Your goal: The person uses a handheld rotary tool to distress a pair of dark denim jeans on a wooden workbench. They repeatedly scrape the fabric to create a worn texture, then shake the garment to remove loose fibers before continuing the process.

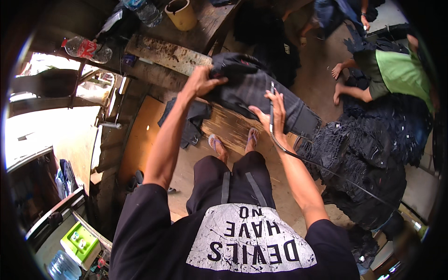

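Observation:
Dark grey jeans (261,93) stretch across in front of me, over a worktop. My left hand (203,82) is closed on their bunched, darker upper end, thumb lying on the cloth. In my right hand (276,113) is a slim rod-shaped tool (272,95) with a dark hose (317,165), which trails back along my forearm to the lower right. The fingers hold the rod against the palm, over the jeans leg; whether its tip touches the cloth I cannot tell. Frayed hem threads show near the leg's lower end.
A large heap of dark denim (354,154) lies at the right. Beyond it sits a person in a green shirt (401,74). A plastic bottle (88,50) and a yellowish cup (180,15) stand at the far left. Another dark garment (190,123) lies left of my feet.

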Tool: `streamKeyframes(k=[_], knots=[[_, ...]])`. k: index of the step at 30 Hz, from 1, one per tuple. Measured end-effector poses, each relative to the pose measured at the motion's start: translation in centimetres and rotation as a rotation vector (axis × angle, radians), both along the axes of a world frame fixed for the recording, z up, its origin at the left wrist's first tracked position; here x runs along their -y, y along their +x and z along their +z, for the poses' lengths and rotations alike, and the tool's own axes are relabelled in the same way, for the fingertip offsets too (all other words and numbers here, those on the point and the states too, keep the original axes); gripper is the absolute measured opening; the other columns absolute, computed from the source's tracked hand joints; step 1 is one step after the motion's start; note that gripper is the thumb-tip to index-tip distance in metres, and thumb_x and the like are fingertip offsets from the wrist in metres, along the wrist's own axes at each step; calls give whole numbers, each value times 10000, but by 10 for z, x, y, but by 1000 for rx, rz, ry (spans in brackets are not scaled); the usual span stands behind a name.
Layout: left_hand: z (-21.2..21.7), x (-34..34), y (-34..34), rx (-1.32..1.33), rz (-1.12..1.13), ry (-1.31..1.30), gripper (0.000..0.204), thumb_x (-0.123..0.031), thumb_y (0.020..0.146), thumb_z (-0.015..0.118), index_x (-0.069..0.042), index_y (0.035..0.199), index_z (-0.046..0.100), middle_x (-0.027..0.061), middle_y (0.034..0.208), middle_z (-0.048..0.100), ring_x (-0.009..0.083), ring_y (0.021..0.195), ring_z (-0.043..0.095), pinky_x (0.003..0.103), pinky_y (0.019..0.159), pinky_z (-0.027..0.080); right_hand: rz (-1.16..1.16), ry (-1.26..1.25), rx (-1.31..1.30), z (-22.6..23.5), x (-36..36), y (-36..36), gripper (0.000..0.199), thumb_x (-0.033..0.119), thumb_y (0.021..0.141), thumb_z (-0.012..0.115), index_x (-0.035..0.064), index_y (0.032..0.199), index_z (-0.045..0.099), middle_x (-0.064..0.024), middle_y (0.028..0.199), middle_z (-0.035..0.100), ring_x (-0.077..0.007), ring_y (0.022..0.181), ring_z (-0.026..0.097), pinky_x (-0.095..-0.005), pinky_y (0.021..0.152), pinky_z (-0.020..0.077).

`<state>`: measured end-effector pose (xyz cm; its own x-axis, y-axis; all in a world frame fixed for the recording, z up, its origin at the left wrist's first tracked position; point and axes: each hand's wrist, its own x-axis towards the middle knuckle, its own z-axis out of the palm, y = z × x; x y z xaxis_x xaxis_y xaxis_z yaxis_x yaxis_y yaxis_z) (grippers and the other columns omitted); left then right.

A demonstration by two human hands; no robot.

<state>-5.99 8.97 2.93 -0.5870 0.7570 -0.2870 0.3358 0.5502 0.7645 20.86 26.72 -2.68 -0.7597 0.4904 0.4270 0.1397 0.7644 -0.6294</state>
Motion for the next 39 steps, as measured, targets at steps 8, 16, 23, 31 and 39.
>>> streamKeyframes(k=[8,16,23,31,39], knots=[[-43,-4,63,-678,237,419,664,-502,918,862,-152,1439,645,157,1613,535,394,1539,452,569,1280,330,157,-493,-193,-4,6,-34,258,186,1022,829,26,1219,780,-144,1061,816,-259,1016,811,-536,1197,503],[-48,-11,87,-590,-88,214,667,-435,753,987,-322,1365,745,38,1797,368,374,1705,181,622,1390,93,355,-474,110,16,-77,-9,238,85,972,790,-18,1183,748,-186,1080,844,-262,1027,838,-381,931,661],[-62,-19,83,-635,-206,167,609,-780,811,821,-477,1337,786,25,1784,402,353,1709,182,715,1357,-50,746,-159,-59,-2,-70,-34,260,15,812,840,-35,1067,826,-158,1059,845,-319,1120,821,-486,1097,629],[-50,-16,74,-467,-316,22,725,-685,837,844,-415,1497,712,152,1852,197,469,1715,5,827,1270,-49,778,-118,19,-1,-70,-38,272,1,792,847,-8,1064,842,-131,1055,847,-306,1138,818,-479,1108,626],[-52,-17,72,-444,-313,28,725,-665,827,860,-421,1493,713,143,1854,194,453,1718,16,811,1283,-58,750,-132,42,0,-70,-38,271,-14,762,841,-15,1034,844,-143,1027,841,-316,1119,822,-487,1088,638]])
